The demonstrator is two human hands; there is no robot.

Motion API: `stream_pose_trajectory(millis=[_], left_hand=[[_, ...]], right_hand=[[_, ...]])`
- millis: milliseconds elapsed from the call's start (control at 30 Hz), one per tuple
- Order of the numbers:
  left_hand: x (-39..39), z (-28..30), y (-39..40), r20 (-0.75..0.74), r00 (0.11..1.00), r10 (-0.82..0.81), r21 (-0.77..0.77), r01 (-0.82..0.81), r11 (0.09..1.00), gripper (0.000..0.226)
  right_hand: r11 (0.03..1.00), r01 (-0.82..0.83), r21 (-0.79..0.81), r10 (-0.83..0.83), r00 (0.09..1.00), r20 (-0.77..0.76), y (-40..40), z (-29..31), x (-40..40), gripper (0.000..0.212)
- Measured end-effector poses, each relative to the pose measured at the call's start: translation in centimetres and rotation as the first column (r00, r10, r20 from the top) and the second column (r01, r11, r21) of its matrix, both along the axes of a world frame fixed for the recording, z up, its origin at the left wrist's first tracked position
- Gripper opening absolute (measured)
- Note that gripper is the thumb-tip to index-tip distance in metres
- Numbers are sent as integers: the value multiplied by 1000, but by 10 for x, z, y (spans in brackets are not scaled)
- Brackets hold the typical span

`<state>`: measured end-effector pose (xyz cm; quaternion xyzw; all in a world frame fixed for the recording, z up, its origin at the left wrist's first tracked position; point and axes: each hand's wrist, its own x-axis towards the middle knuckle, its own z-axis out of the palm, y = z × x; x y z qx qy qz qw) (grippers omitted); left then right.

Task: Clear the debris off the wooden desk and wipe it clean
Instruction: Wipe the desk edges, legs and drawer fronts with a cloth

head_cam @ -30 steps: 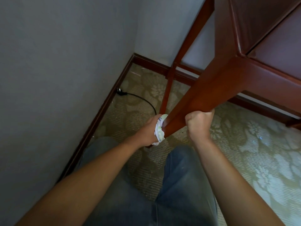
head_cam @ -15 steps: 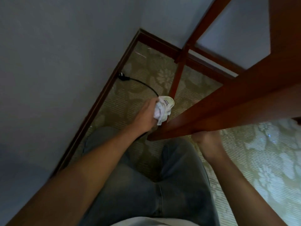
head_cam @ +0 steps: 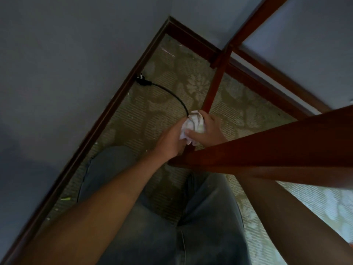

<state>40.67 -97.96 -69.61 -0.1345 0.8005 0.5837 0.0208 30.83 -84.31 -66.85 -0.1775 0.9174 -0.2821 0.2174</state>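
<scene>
— Down by the floor, what is seen, left to right?

— A plug [head_cam: 142, 81] and cord [head_cam: 172, 96] are seen on the carpet [head_cam: 133, 119] by the skirting. Next, the left hand [head_cam: 170, 139] is curled round a crumpled cloth [head_cam: 193, 124], and the right hand [head_cam: 209, 131] is laid on it too, thumb pressed to its near side. Both are held just beyond the bench leg [head_cam: 267, 148], close to its foot.

— How will the cloth handle?

— It is judged light, soft and limp; it can be bunched or refolded at will, and is best taken in a full-palm wad so that no corner trails.

— And the leg?

— It is judged stiff and smooth; the wad should be wrapped round it and drawn along.

— Is the bench top shown?

— No; its state cannot be told.
</scene>
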Motion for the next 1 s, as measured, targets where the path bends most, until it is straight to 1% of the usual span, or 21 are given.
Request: stream_pose_trajectory(millis=[33,100,167,200,267,333,400,433,467,500,567,600,667,733,800,867,933,1000], left_hand=[[-1,-1,-1,-22,1000,-2,23,3,1000,61],[-3,-3,-1,-54,998,-16,73,20,997,60],[-4,-11,1,-67,998,7,173,4,985,59],[-4,-12,1,-66,998,17,215,-3,977,62],[-4,-16,2,-56,998,32,247,-17,969,68],[-6,-17,2,-56,998,39,255,-24,967,71],[-8,-23,2,-25,999,33,275,-25,961,68],[-7,-23,1,18,1000,17,282,-21,959,64],[-6,-26,0,59,998,-6,302,-12,953,58],[-5,-31,0,86,996,-31,334,1,943,54],[0,-36,2,81,994,-71,378,35,925,64],[0,-35,3,66,995,-81,379,50,924,70],[-1,-33,3,79,994,-77,360,44,932,80],[-2,-35,0,136,988,-67,355,15,935,90],[-2,-38,-1,155,986,-69,360,9,933,91],[-3,-38,-2,137,988,-68,352,16,936,81],[-7,-32,-4,133,990,-43,374,-10,927,70],[-13,-31,-8,163,986,21,404,-86,911,65]], right_hand=[[998,-35,44,34,999,35,-4,0,1,104],[994,-106,42,108,992,-63,-5,-2,-2,107],[979,-192,73,199,974,-111,9,-10,-15,98],[973,-207,98,219,966,-136,11,-8,-24,91],[985,-138,106,154,974,-167,10,-3,-37,79],[995,-3,101,27,971,-236,1,4,-38,72],[991,100,90,-66,946,-317,-5,8,-17,65],[988,117,103,-75,937,-341,-4,8,-5,63],[985,89,145,-37,943,-330,-2,15,8,63],[982,35,187,20,959,-281,2,20,14,65],[961,-60,270,101,985,-139,16,27,7,64],[954,-79,288,118,985,-122,18,31,-3,60],[969,-39,242,91,974,-209,13,28,-29,55],[987,72,146,-26,955,-295,-3,21,-52,53],[991,118,64,-92,945,-313,-14,16,-61,56],[995,79,64,-56,952,-301,-10,13,-47,60],[992,-20,128,56,955,-290,7,7,-12,52],[986,-115,124,145,952,-268,28,2,21,46]])
